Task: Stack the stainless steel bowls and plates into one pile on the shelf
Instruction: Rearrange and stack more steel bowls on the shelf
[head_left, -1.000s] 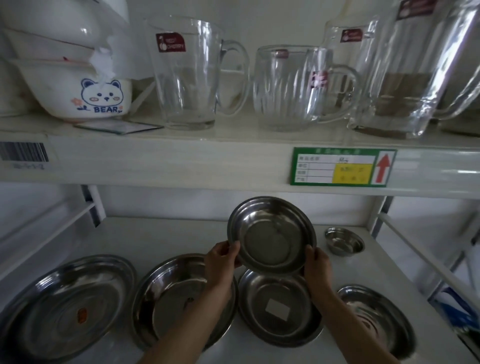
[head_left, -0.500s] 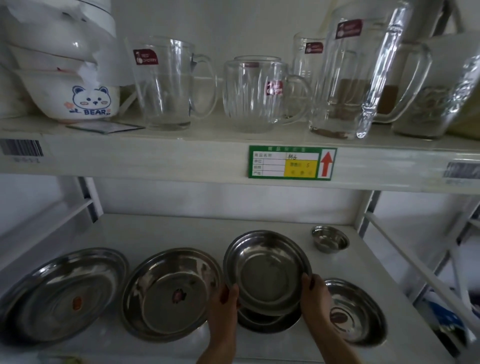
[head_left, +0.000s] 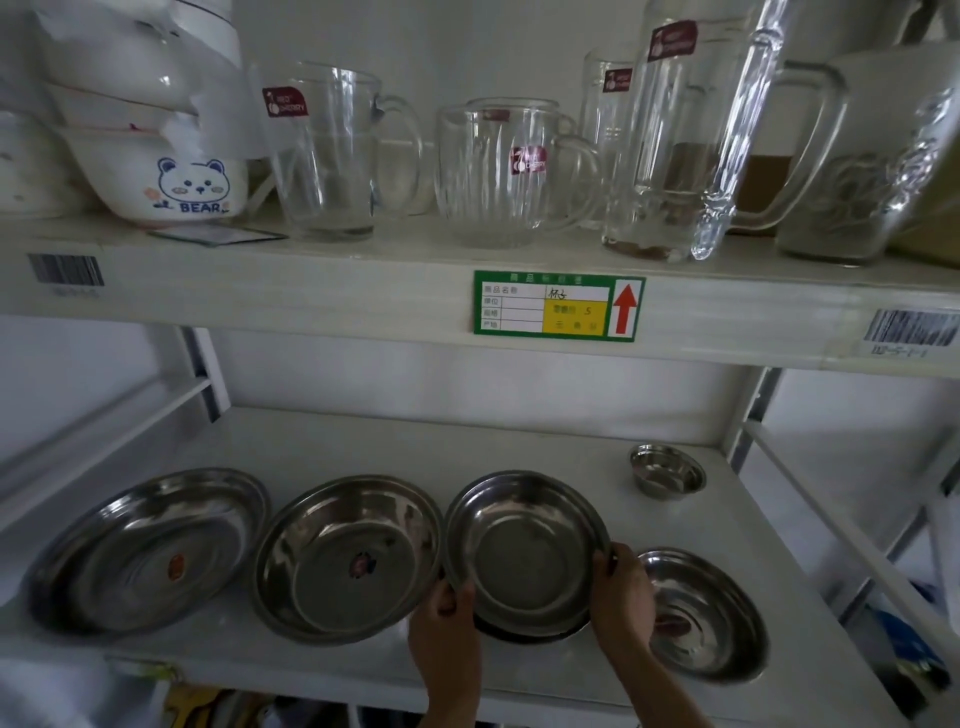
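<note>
Held steel plate (head_left: 527, 545): centre-near on the lower shelf (head_left: 415, 447), nested onto a second dish of which only a dark sliver of rim (head_left: 524, 633) shows at the near edge. Whether it is fully seated cannot be told.

Grip: left hand (head_left: 447, 629) pinches the near-left rim, thumb over the lip; right hand (head_left: 623, 592) pinches the right rim, fingers curled over the edge. Both closed on the plate.

Handling (judged): thin pressed steel, so light, stiff, not fragile. Polished surface looks slippery; the rolled rim is the only real purchase. Opposite rim points, as here, should keep it level. Nested dishes may slide or clatter if lowered tilted.

Remaining on the same shelf: medium plate (head_left: 348, 558) just left, rims near touching; large plate (head_left: 148, 548) far left; another plate (head_left: 701, 618) right, partly behind the right hand; small bowl (head_left: 667, 470) far right, well apart.

Stack order (judged): largest at the bottom, small bowl last.

Above: glass mugs (head_left: 511, 171) on the upper shelf, clear of the work.
</note>
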